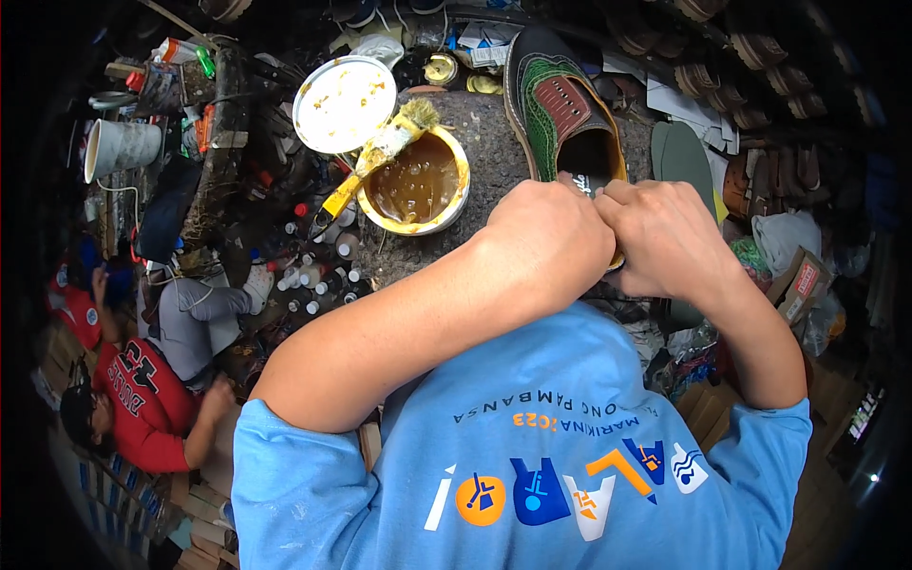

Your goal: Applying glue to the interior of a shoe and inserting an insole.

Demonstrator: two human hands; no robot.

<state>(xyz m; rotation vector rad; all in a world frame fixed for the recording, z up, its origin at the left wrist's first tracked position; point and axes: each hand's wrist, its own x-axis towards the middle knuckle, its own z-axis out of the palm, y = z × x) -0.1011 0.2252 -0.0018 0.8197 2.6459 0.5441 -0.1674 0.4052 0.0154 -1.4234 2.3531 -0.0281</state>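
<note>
The bench [486,119] has a dark, rough top, and the room around it is crowded with things. On the right side, many shoes [698,78] are in rows, and nearer there are papers [705,116], green soles [686,157], a white bag [787,237] and a small carton [807,283]. On the left side, below the level of the bench, a co-worker [157,408] in a red shirt sits low, and many small bottles [309,277] stand close together. Of the containers, the nearest to the hands is a tub [418,228], which stands on the bench and holds a brown liquid with some bubbles; its rim is stained with yellow. A brush [378,154] lies across this rim, with the bristles directed away from the person and the yellow handle reaching outside. Just behind the tub is a white lid [345,103] with brown spots, and near the lid is a small round tin [440,68]. Farther left there is a white bucket [123,150], but its content is hidden. The shoe [560,106], green, black and red, is to the right of the tub, with its toe pointing away from the person. The left hand [556,223] and the right hand [670,233] are side by side at its heel end; the fingers of both are bent tightly and have hold of the shoe, though the fingertips are mostly hidden.
</note>
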